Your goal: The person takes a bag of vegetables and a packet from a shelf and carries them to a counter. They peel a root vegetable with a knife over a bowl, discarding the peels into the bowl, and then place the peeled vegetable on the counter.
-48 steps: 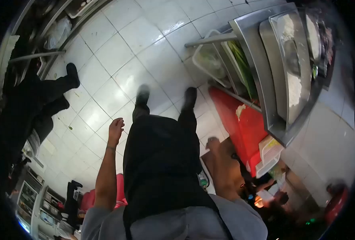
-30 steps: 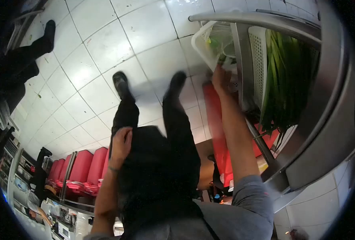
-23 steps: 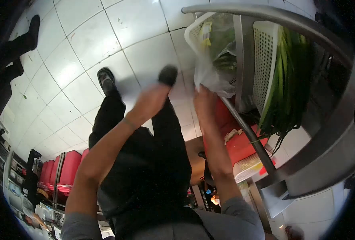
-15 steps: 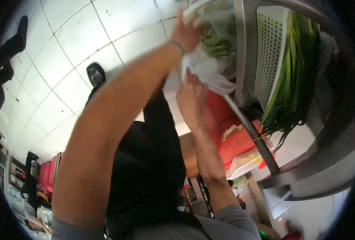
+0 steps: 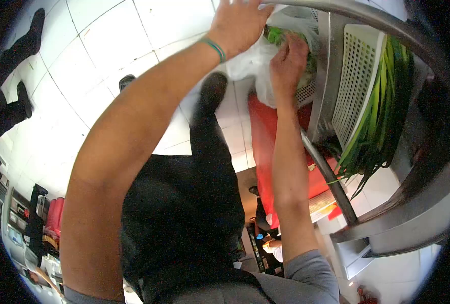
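Observation:
My left hand (image 5: 239, 24), with a green band at the wrist, reaches to the top edge of the view beside a clear plastic bag (image 5: 253, 60). Its fingers look spread, and some tips are cut off. My right hand (image 5: 289, 66) is at the bag's mouth with fingers bent together against leafy greens (image 5: 274, 35). What lies between those fingertips is hidden. The bag hangs over a white perforated basket (image 5: 306, 93), which sits low in a metal rack.
To the right, long green leaves (image 5: 382, 101) overhang another white perforated basket (image 5: 355, 76). A metal rack leg (image 5: 322, 162) and curved rail (image 5: 387, 23) frame them. A red surface (image 5: 263, 137) lies below. Another person's dark-clad leg (image 5: 20, 48) is at far left on white tiles.
My right hand has moved up and right from the bag's lower edge to the greens. My left hand has shifted up toward the frame edge. Bright green leaves now show in the bag.

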`<state>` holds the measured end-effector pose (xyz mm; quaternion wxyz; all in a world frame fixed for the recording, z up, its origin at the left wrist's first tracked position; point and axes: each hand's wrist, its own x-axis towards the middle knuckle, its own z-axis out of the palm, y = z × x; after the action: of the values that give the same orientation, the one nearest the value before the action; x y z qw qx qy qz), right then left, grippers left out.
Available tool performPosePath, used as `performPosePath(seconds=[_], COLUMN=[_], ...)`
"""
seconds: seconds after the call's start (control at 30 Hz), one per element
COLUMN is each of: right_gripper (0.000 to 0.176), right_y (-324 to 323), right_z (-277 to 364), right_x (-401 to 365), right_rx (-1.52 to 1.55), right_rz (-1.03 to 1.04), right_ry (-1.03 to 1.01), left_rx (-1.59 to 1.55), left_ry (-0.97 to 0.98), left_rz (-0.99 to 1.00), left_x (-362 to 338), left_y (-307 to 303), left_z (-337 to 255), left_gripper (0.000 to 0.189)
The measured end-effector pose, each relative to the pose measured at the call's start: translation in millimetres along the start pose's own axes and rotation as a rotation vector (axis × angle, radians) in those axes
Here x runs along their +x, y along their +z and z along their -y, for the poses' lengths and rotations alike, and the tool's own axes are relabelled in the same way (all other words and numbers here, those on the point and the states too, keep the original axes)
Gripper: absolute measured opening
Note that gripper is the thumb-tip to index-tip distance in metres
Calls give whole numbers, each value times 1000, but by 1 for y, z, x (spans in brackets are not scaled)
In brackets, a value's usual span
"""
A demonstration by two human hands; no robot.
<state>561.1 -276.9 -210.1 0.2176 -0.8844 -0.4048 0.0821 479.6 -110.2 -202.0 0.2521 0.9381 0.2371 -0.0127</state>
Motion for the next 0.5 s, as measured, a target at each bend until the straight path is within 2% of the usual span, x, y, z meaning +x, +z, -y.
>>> performPosePath(seconds=[0.03, 0.07, 0.13, 0.2, 0.27, 0.33, 0.37, 0.4, 0.43, 0.47, 0.5], right_gripper=[32, 32, 39, 29, 20, 18, 16, 14, 12, 13, 11], right_y=[30, 48, 42, 22, 6, 29, 20, 10, -20, -43, -52], right_z=[-32, -53, -50, -30, -22, -48, -47, -46, -24, -10, -26], right_x=[-10, -21, -63, -103, -144, -198, -206, -212, -206, -205, -226], right_rx=[-55, -111, 135, -114, -23, 112, 56, 2, -177, -357, -419], right_rz=[-6, -15, 310, 596, 477, 429, 463, 495, 584, 668, 683], right_ry=[18, 40, 55, 157, 151, 344, 311, 276, 113, -52, -39], left_rx=[-143, -155, -180, -224, -288, -313, -324, -200, -74, -41, 2], left_ry=[-86, -135, -158, -178, -187, -225, -243, -178, -113, -148, -192], left_rz=[159, 144, 210, 224, 186, 151, 132, 41, -53, -3, 53], left_x=[-1, -3, -8, -10, -8, -5, -1, 8, 22, 45, 66], left_y=[1, 12, 14, 16, 18, 25, 29, 36, 43, 33, 13], left_z=[0, 8, 15, 14, 8, 4, 5, 14, 32, 52, 77], left_gripper=[43, 31, 25, 26, 28, 26, 25, 26, 27, 24, 25])
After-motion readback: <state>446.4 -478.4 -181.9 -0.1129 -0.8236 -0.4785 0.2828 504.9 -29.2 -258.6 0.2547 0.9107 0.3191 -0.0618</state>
